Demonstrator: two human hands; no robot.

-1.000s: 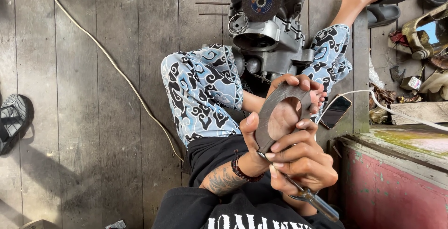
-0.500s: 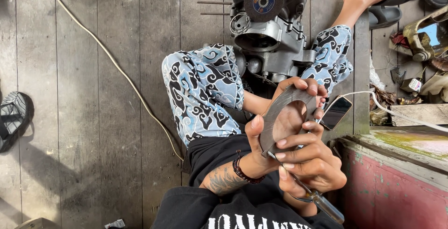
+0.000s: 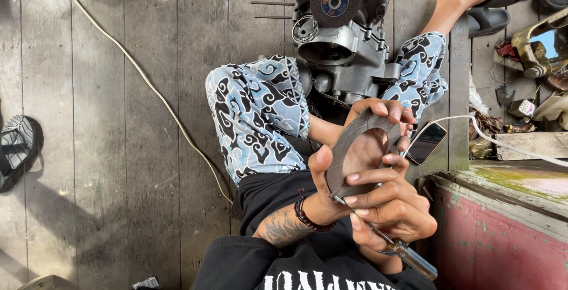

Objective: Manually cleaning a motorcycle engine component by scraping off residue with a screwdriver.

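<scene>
My left hand [image 3: 324, 177], on a tattooed forearm with a dark bead bracelet, holds a flat grey metal ring-shaped gasket [image 3: 349, 139] upright over my lap, thumb on its left edge and fingers curled over its top. My right hand [image 3: 393, 210] is closed on a thin tool with a metal handle [image 3: 414, 259]; its tip rests against the lower edge of the ring. Two right fingers lie across the ring's lower rim.
A grey engine case [image 3: 346, 47] sits between my patterned-trouser legs with a cutting disc [image 3: 335, 0] on top. A phone [image 3: 426, 142] lies by my right knee. A white cable [image 3: 148, 83] crosses the plank floor. A red-painted bench [image 3: 503, 237] stands at right, a sandal [image 3: 18, 148] at left.
Both hands keep the same grip. The ring and tool have shifted only slightly in view; the right fingers have settled further across the ring's lower rim.
</scene>
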